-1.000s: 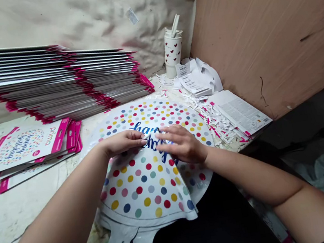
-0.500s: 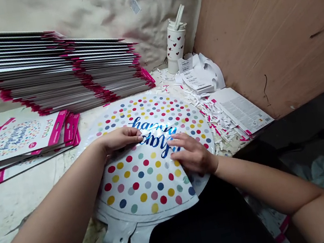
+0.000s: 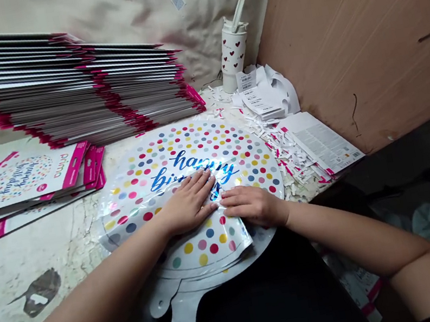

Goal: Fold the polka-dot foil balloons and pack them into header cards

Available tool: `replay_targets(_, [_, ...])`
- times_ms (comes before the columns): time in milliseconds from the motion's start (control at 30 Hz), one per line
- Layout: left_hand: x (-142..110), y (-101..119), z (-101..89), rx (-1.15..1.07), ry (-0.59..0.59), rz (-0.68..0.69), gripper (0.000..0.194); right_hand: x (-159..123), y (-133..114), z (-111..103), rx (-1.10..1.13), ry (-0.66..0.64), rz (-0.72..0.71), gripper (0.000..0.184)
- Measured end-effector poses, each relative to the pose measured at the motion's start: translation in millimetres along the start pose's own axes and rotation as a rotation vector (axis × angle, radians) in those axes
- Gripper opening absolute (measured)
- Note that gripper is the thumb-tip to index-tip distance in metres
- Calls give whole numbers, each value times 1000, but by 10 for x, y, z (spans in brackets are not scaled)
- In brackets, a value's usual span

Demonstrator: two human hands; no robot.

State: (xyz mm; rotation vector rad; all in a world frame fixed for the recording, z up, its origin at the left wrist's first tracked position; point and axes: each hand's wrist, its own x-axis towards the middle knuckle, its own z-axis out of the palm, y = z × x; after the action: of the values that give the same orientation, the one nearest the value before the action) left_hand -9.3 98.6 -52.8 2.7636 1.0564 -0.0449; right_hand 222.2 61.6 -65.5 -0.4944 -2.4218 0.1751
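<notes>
A flat white foil balloon [image 3: 188, 138] with coloured dots and shiny blue "happy birthday" lettering lies in front of me, its near part folded over. My left hand [image 3: 189, 204] rests palm down on the foil, fingers stretched out across the lettering. Just right of it, my right hand [image 3: 253, 207] lies on the right end of the fold, fingers extended and close together; its thumb is hidden. The two hands almost touch. Pale grey tails [image 3: 184, 320] hang from the balloon over the table's near edge.
A tall stack of pink-edged packages [image 3: 75, 91] stands at the back left. Nearer lie several printed packets [image 3: 24, 179]. A heart-patterned tumbler [image 3: 234, 53], a label strip [image 3: 265, 95], paper scraps [image 3: 292, 153] and a printed card [image 3: 323, 143] sit rightward, beside a brown board [image 3: 363, 37].
My left hand has gone from a pinch on the foil to lying flat, farther right. The balloon's left side has unfolded outward, showing more lettering. My right hand has shifted slightly.
</notes>
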Motion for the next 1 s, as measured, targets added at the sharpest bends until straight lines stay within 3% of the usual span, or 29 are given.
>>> replay_targets(233, [52, 37, 0, 35, -17, -58, 70, -106, -48, -48, 313, -132, 146, 22])
replay_targets(400, [-2, 47, -36, 31, -31, -106, 66, 33, 48, -130, 435, -305, 365, 21])
replay_targets(533, [-584, -173, -26, 40, -53, -97, 59, 126, 104, -199, 413, -324, 409, 19])
replay_targets(667, [-1306, -358, 121, 92, -6, -227, 63, 253, 150, -235, 487, -431, 487, 24])
replay_targets(767, [-1509, -428, 128, 72, -7, -279, 62, 489, 197, -161, 462, -438, 684, 31])
replay_targets(833, [-1506, -469, -8, -18, -32, -280, 57, 687, 226, -68, 318, -430, 836, 33])
replay_targets(900, [-1463, -457, -226, -123, 66, -409, 50, 863, 252, 27, 181, -445, 935, 33])
replay_targets(1000, [-1370, -206, -450, -87, 531, -699, 47, 1022, 291, 114, 94, -479, 1001, 32])
